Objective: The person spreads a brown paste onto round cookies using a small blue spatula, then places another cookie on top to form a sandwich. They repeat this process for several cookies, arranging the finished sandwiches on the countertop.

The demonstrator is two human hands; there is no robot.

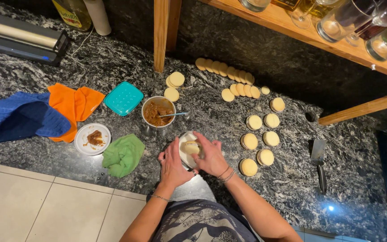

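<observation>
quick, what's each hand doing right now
Left hand: curled against the side of the small white bowl, steadying it.
Right hand: fingers closed on a round filled cookie over the bowl.

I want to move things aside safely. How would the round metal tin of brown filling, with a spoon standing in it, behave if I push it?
The round metal tin of brown filling looks well filled, so probably heavy and steady. On the polished stone counter it may slide rather than tip. The spoon leans over the rim and could swing or fall out.
</observation>
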